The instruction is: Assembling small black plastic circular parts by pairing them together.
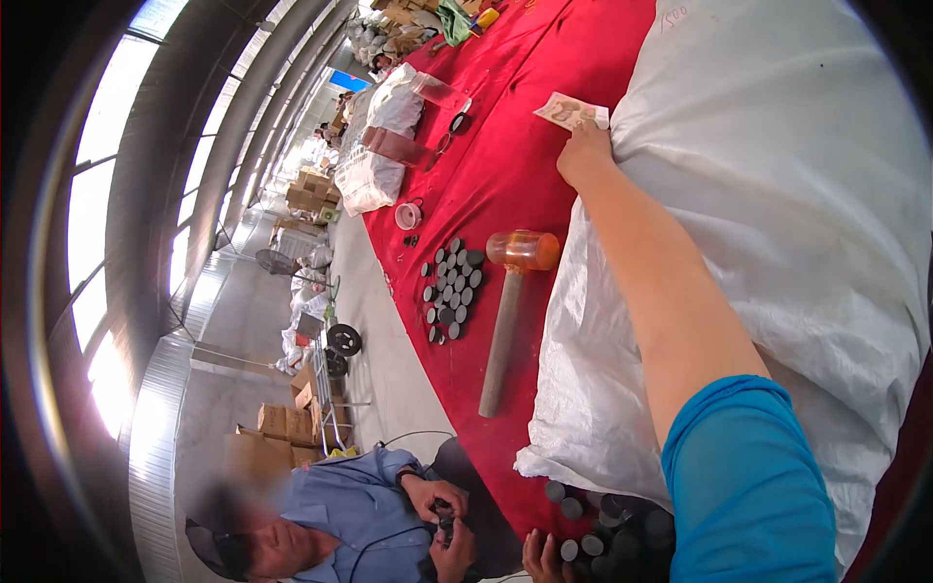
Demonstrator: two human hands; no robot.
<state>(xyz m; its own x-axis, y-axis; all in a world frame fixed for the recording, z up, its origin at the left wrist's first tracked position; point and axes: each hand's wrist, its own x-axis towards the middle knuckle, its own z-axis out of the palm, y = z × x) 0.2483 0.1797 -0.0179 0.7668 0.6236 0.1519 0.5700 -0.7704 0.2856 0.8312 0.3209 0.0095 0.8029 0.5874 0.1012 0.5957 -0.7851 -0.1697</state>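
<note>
At the upper middle, my right hand pinches a banknote by its near edge, over the red cloth beside a large white woven sack. My right arm, in a blue sleeve, reaches across the sack. At the lower edge is my left hand, mostly cut off. Its fingers look slightly apart, next to a pile of black discs with grey tops; nothing shows in them. A mallet with an orange head and wooden handle lies left of the sack. Beside it spreads another group of discs.
A seated co-worker at lower left handles a small dark thing with both hands. Along the cloth's far side lie a pink round container, a dark ring and white sacks. A wheeled cart and cardboard boxes stand behind.
</note>
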